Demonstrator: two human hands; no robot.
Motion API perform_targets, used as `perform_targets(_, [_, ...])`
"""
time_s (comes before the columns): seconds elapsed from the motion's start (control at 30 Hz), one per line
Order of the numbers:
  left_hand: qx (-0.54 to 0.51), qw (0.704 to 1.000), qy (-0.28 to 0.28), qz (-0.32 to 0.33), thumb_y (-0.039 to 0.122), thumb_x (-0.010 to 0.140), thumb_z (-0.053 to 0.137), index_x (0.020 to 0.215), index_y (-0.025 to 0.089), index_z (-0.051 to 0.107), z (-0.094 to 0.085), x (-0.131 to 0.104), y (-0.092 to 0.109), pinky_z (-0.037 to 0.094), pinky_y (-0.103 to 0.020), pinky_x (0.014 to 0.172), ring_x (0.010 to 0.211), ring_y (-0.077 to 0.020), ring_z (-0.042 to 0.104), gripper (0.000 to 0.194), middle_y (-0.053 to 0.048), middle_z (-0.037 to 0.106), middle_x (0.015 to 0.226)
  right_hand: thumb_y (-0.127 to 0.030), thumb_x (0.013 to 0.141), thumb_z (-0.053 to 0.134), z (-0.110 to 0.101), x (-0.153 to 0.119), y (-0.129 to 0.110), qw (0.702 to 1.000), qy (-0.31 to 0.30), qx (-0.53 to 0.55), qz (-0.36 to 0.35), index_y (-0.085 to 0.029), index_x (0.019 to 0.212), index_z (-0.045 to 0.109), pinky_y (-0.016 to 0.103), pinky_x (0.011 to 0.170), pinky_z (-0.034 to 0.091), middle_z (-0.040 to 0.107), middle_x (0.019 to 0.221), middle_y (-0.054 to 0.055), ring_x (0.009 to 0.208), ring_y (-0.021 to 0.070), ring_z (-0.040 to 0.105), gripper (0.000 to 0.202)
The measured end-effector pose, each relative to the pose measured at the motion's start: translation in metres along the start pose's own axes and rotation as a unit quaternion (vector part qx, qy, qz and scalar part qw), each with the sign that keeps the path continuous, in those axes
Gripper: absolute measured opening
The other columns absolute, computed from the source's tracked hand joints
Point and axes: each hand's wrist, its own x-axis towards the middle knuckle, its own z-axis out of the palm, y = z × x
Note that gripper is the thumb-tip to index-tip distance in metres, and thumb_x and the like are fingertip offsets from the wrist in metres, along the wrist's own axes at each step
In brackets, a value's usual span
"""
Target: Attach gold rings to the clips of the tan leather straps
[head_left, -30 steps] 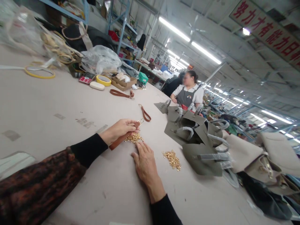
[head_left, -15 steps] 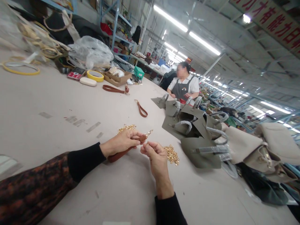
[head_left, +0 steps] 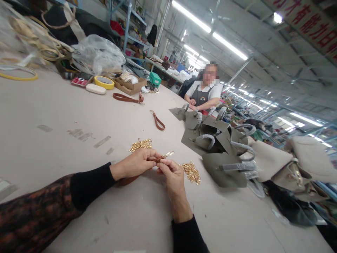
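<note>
1. Left hand [head_left: 137,164]: closed around a brown strap [head_left: 131,177], gold clasp [head_left: 167,154] sticking out past the fingertips.
2. Right hand [head_left: 172,175]: fingers pinched together at the strap's clasp end, touching the left hand.
3. Gold fittings [head_left: 191,172]: heap just right of the right hand.
4. Second gold heap [head_left: 140,144]: just beyond the left hand.
5. Grey bags [head_left: 223,154]: further right on the surface [head_left: 52,116].
6. Loose brown strap [head_left: 158,122]: well beyond both hands.

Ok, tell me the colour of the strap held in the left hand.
Brown, with a gold metal clasp at its tip; the leather strap shows best in the head view.
</note>
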Motion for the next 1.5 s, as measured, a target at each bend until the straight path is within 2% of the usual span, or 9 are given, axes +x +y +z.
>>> perform_targets(0.37, [0.150,0.988,0.026,0.036,0.027,0.085,0.055,0.098,0.026,0.072,0.003,-0.004,0.002,0.046,-0.024,0.074,0.082,-0.0214,0.063,0.021,0.003,0.068,0.095,-0.034,0.069,0.074,0.001,0.001,0.006,0.999,0.012,-0.017,-0.036,-0.015,0.077,0.054,0.022,0.057,0.048,0.063,0.072,0.000,0.058,0.0119,0.058,0.029])
perform_targets(0.53, [0.085,0.996,0.035,-0.004,0.032,0.085,0.059,0.096,0.022,0.070,0.011,-0.004,-0.001,0.050,-0.027,0.073,0.088,-0.0244,0.063,0.018,-0.002,0.066,0.098,-0.035,0.076,0.070,0.002,-0.003,-0.001,0.994,0.030,-0.080,-0.064,-0.017,0.076,0.051,0.023,0.056,0.045,0.059,0.068,-0.001,0.058,0.0137,0.057,0.026])
perform_targets(0.67, [-0.025,0.994,0.070,-0.080,0.043,0.079,0.066,0.109,0.017,0.061,0.014,-0.002,-0.006,0.053,-0.028,0.066,0.081,-0.0253,0.064,0.041,-0.007,0.065,0.098,-0.036,0.076,0.074,-0.023,0.003,-0.007,0.978,0.047,-0.174,-0.101,-0.017,0.086,0.057,0.026,0.060,0.042,0.059,0.069,-0.002,0.063,0.0149,0.055,0.028])
perform_targets(0.73, [-0.017,0.990,0.092,-0.108,0.048,0.077,0.064,0.118,0.015,0.056,0.015,-0.002,-0.007,0.050,-0.027,0.057,0.066,-0.0214,0.062,0.053,-0.006,0.064,0.093,-0.032,0.084,0.067,-0.043,0.008,-0.008,0.946,0.083,-0.279,-0.142,-0.017,0.096,0.060,0.029,0.069,0.043,0.063,0.077,0.000,0.072,0.0170,0.057,0.021])
perform_targets(0.9, [-0.014,0.986,0.098,-0.134,0.051,0.070,0.061,0.121,0.009,0.055,0.014,-0.001,-0.002,0.046,-0.026,0.053,0.059,-0.0171,0.050,0.066,-0.002,0.053,0.080,-0.007,0.088,0.058,-0.078,0.018,-0.006,0.799,0.132,-0.569,-0.141,-0.017,0.110,0.062,0.035,0.086,0.038,0.066,0.096,0.004,0.096,0.0230,0.056,0.025])
perform_targets(1.1, [0.007,0.988,0.107,-0.114,0.050,0.074,0.053,0.082,0.015,0.056,0.013,-0.004,0.004,0.040,-0.027,0.055,0.062,-0.0192,0.047,0.036,0.000,0.049,0.067,-0.008,0.091,0.060,-0.075,0.022,-0.002,0.709,0.098,-0.685,-0.138,-0.019,0.107,0.068,0.037,0.085,0.036,0.063,0.091,0.008,0.091,0.0269,0.054,0.021])
perform_targets(1.2, [-0.003,0.989,0.118,-0.091,0.047,0.073,0.050,0.069,0.017,0.049,0.013,-0.004,0.005,0.036,-0.028,0.055,0.060,-0.0193,0.044,0.030,-0.001,0.048,0.062,-0.006,0.090,0.060,-0.076,0.023,0.000,0.709,0.092,-0.683,-0.152,-0.019,0.101,0.069,0.036,0.082,0.036,0.062,0.088,0.008,0.089,0.0270,0.054,0.020])
perform_targets(1.33, [-0.035,0.993,0.075,-0.090,0.040,0.071,0.059,0.088,0.013,0.062,0.013,-0.004,0.000,0.029,-0.026,0.055,0.061,-0.0172,0.041,0.032,0.001,0.047,0.067,0.001,0.084,0.057,-0.081,0.024,0.004,0.742,0.089,-0.642,-0.169,-0.016,0.096,0.066,0.036,0.078,0.036,0.061,0.086,0.007,0.087,0.0260,0.052,0.023])
perform_targets(1.5, [-0.061,0.990,0.098,-0.086,0.036,0.063,0.068,0.081,0.012,0.059,0.017,-0.002,-0.006,0.029,-0.026,0.055,0.059,-0.0166,0.043,0.032,0.001,0.052,0.066,-0.024,0.088,0.062,-0.071,0.017,0.003,0.912,0.086,-0.360,-0.179,-0.017,0.088,0.061,0.035,0.076,0.043,0.063,0.086,0.004,0.082,0.0219,0.057,0.008])
